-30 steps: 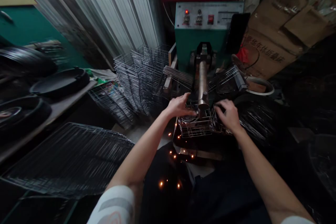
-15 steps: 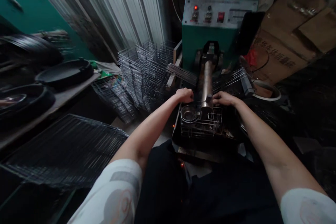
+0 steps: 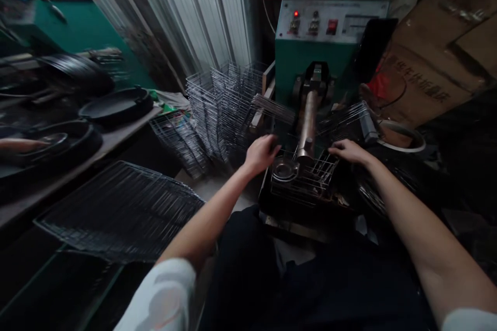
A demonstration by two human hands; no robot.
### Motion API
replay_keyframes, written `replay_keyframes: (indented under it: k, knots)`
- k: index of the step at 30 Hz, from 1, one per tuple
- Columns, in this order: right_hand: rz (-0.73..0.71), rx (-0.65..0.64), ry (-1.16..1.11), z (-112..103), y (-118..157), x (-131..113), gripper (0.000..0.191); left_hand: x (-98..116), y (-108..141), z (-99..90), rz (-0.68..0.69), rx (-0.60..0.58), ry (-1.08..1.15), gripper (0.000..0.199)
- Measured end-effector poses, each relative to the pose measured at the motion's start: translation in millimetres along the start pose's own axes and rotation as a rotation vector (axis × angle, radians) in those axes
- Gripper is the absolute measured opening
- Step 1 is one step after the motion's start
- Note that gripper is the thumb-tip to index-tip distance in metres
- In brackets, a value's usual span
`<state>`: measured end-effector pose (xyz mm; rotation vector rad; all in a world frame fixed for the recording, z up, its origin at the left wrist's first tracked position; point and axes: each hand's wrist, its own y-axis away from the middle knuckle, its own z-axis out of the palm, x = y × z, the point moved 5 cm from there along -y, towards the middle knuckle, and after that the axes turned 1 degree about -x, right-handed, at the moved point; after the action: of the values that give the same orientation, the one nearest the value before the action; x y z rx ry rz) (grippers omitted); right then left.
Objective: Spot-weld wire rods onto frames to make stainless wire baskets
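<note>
Under the machine's metal cylinder (image 3: 308, 124) lies a wire rack (image 3: 321, 180), low over a dark tray. My left hand (image 3: 261, 155) is closed at its far left edge, fingers curled and their tips partly hidden. Across from it, my right hand (image 3: 349, 151) pinches the rack's far right corner between thumb and fingers. A small round metal cup (image 3: 286, 169) sits beside the cylinder's lower end, on the left. The rack's lower part fades into shadow.
A green machine (image 3: 330, 23) with a lit red lamp stands ahead. Stacked wire baskets (image 3: 223, 106) and a pile of wire grids (image 3: 128, 212) are on the left. Another person's hand (image 3: 27, 145) reaches in at far left. Cardboard boxes (image 3: 435, 51) lean at the right.
My left hand has drawn back toward me and left. My right hand has moved slightly right, and the rack now sits tilted beneath the cylinder. Another person's hand has appeared at left.
</note>
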<state>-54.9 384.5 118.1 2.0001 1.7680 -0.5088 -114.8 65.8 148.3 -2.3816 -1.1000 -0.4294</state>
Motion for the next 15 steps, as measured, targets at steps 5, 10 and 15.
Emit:
replay_keyframes:
  k: [5,10,15]
  knots:
    - [0.038,-0.034,-0.166,14.3,20.0,22.3,0.055,-28.3,126.6,86.3,-0.628,-0.158,0.938,0.034]
    - [0.046,0.004,-0.3,15.0,34.5,8.6,0.063,11.7,111.2,144.3,-0.943,-0.032,1.553,0.048]
    - [0.048,0.038,-0.438,15.4,51.4,-15.0,0.065,31.7,88.5,143.2,-1.065,0.21,1.532,0.045]
